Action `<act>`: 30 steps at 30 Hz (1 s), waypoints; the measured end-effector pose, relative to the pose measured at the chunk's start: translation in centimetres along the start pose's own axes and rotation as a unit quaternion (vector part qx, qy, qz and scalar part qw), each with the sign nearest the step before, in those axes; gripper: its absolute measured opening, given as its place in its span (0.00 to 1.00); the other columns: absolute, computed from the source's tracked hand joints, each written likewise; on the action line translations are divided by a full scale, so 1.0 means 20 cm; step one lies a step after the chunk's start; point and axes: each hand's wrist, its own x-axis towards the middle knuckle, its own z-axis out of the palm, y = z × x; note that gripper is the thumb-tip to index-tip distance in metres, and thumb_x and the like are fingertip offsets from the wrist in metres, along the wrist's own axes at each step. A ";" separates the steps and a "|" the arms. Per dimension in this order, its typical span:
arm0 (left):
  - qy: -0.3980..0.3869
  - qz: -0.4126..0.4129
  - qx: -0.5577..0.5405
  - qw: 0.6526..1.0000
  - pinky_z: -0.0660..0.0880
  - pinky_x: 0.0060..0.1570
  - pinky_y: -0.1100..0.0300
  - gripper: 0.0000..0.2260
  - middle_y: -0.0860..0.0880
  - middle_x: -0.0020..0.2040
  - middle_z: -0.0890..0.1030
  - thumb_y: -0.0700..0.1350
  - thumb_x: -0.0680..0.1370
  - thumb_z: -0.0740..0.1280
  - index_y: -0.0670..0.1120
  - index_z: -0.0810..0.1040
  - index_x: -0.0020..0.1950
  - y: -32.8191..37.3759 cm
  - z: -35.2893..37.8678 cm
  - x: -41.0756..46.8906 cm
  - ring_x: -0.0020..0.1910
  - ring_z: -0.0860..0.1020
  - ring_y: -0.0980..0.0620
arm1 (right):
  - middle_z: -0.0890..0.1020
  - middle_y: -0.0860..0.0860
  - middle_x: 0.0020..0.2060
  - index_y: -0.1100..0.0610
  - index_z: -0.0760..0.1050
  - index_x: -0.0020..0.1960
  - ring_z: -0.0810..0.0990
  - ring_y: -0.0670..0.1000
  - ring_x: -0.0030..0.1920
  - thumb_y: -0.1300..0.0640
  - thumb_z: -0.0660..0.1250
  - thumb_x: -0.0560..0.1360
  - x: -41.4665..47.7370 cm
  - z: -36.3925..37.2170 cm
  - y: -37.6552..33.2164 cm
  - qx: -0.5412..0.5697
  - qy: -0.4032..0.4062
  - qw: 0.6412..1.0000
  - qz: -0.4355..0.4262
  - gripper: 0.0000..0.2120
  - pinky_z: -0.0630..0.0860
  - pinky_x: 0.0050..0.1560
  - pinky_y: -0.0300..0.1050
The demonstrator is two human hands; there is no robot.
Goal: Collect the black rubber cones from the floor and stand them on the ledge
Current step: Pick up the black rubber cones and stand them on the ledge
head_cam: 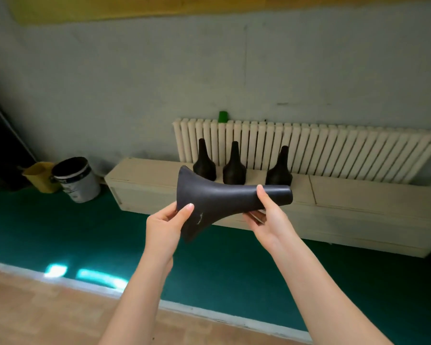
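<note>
I hold a black rubber cone [219,202] sideways in the air in front of the ledge. My left hand [167,225] grips its wide base at the left, and my right hand [266,215] grips its narrow neck at the right. Three more black cones stand upright on the pale wooden ledge [346,195]: the left one [204,163], the middle one [234,166] and the right one [279,169]. The held cone covers part of their bases.
A cream radiator [321,150] runs along the wall behind the ledge, with a green cup [222,116] on top. A white bucket [79,180] and a yellow bin [41,176] stand on the green floor at the left. Wooden flooring lies at the bottom.
</note>
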 end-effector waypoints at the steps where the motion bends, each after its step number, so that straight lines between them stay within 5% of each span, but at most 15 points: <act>1: -0.008 -0.003 -0.001 1.000 0.78 0.45 0.62 0.09 0.52 0.45 0.86 0.40 0.73 0.72 0.55 0.85 0.45 0.00 0.00 0.06 0.43 0.84 0.57 | 0.72 0.60 0.68 0.57 0.63 0.72 0.70 0.62 0.68 0.54 0.74 0.70 0.03 0.03 -0.01 0.001 0.008 1.000 -0.006 0.35 0.70 0.66 0.57; 18: -0.117 -0.082 0.004 0.990 0.76 0.57 0.51 0.12 0.52 0.46 0.86 0.44 0.73 0.73 0.50 0.82 0.56 0.05 -0.19 0.90 0.51 0.82 0.51 | 0.71 0.58 0.66 0.54 0.64 0.71 0.69 0.63 0.68 0.55 0.75 0.68 0.46 0.52 0.09 0.040 0.079 0.993 -0.080 0.35 0.71 0.64 0.59; 22: -0.121 -0.087 0.012 0.989 0.78 0.54 0.54 0.13 0.52 0.46 0.86 0.44 0.73 0.73 0.49 0.83 0.58 0.02 -0.15 1.03 0.50 0.82 0.51 | 0.75 0.58 0.59 0.54 0.65 0.68 0.71 0.62 0.66 0.55 0.75 0.69 0.60 0.57 0.07 0.025 0.096 0.992 -0.078 0.31 0.71 0.64 0.59; 30: -0.105 -0.071 0.033 0.991 0.76 0.45 0.62 0.07 0.56 0.41 0.85 0.44 0.74 0.72 0.57 0.82 0.44 0.00 0.07 1.38 0.47 0.81 0.57 | 0.75 0.58 0.60 0.55 0.65 0.70 0.74 0.61 0.63 0.54 0.75 0.69 1.02 0.65 -0.08 0.028 0.075 0.995 -0.063 0.33 0.74 0.61 0.57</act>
